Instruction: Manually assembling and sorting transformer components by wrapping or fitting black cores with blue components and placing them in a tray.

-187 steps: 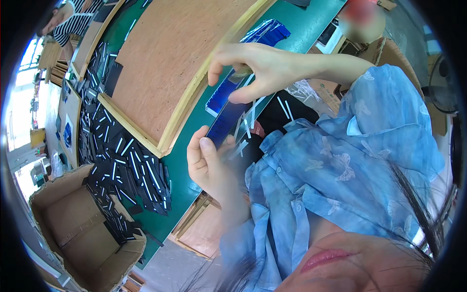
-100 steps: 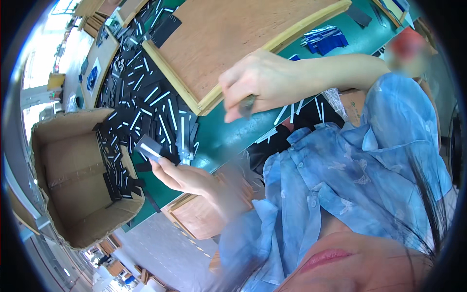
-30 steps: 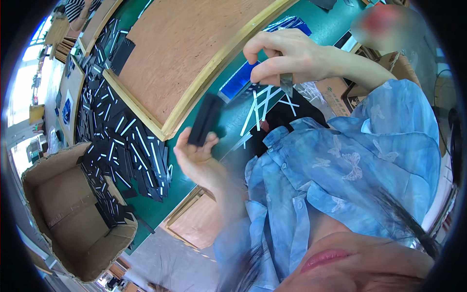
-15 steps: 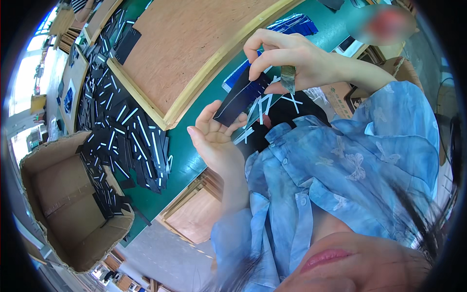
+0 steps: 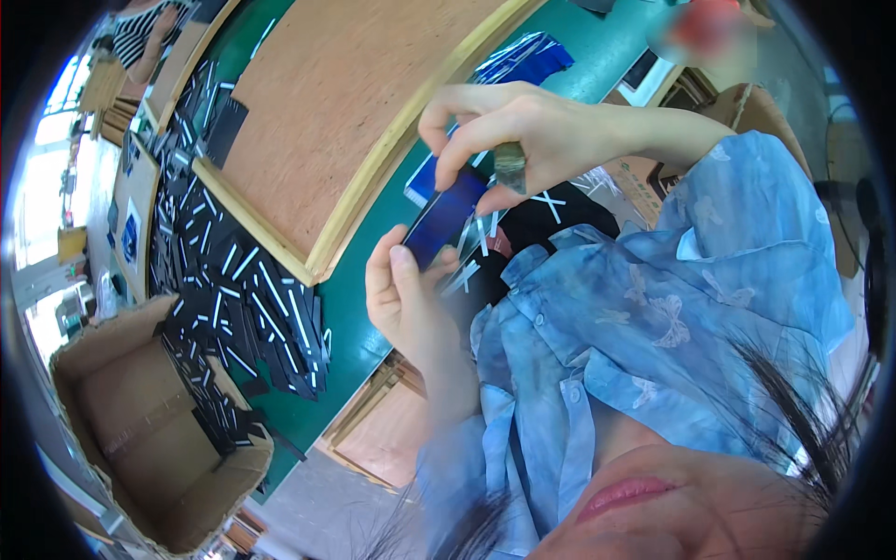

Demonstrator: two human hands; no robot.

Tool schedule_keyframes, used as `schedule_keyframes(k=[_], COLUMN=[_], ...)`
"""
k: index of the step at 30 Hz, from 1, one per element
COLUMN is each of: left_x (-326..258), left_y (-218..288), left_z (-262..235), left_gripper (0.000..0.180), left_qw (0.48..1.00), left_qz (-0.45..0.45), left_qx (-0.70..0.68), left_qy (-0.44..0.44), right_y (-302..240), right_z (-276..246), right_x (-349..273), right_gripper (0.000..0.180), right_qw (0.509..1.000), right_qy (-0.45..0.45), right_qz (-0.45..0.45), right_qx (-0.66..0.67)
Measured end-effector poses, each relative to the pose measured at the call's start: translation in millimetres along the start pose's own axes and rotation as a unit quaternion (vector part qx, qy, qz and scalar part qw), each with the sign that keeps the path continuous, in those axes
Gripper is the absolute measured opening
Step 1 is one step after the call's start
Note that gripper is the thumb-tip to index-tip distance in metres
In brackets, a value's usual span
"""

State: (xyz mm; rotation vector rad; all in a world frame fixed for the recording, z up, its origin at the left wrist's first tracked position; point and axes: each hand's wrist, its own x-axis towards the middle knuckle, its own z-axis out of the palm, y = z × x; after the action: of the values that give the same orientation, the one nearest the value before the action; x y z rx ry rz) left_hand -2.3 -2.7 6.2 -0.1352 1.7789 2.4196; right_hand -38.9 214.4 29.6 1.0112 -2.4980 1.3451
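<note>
A flat rectangular piece with a glossy dark-blue face (image 5: pixel 446 217) is held between my two hands. At its lower left end, my left hand (image 5: pixel 411 303) pinches it with the thumb on the near side. My right hand (image 5: pixel 518 126) grips the upper right end with thumb and fingers. Tucked in that same hand is a short olive-brown flat object (image 5: pixel 510 166), perhaps a blade; its kind is unclear. Below the hands, thin white strips (image 5: pixel 551 205) lie on the black cloth over my lap.
A wood-framed board (image 5: pixel 336 112) covers much of the green table (image 5: pixel 350 317). Left of it spreads a pile of black pieces with white strips (image 5: pixel 252 289). A cardboard box (image 5: pixel 159 448) stands at lower left. Blue pieces (image 5: pixel 532 61) lie beyond my hands. Another person (image 5: pixel 145 37) is at far left.
The piece has turned, from its dark side to its glossy blue face. My left hand has closed from loosely spread fingers to a pinch on its end. The whole view has shifted slightly.
</note>
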Motion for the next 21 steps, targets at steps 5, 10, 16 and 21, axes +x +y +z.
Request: schedule_keyframes(k=[5,10,16,21], left_x=[-0.6,2.7,4.7,5.0], left_y=[4.2,3.4,3.7,4.2], left_z=[-1.5,-5.8,-9.1,-12.9], left_gripper=[0.029,0.029,0.029,0.029], left_qw=[0.999,0.999,0.998,0.997], left_qz=[-0.034,-0.045,-0.052,-0.054], left_qx=[-0.013,-0.022,-0.039,-0.05], left_qy=[0.007,0.003,-0.013,-0.009], right_y=[-1.6,-5.3,-4.0,-4.2], right_z=[1.5,3.3,4.3,7.4], right_x=[0.0,2.1,4.3,8.1], right_gripper=[0.028,0.028,0.028,0.026], right_qw=[1.0,0.999,0.998,0.997], right_qy=[-0.003,0.004,0.01,0.011], right_qz=[0.001,-0.004,-0.014,-0.013], right_qx=[0.031,0.046,0.066,0.082])
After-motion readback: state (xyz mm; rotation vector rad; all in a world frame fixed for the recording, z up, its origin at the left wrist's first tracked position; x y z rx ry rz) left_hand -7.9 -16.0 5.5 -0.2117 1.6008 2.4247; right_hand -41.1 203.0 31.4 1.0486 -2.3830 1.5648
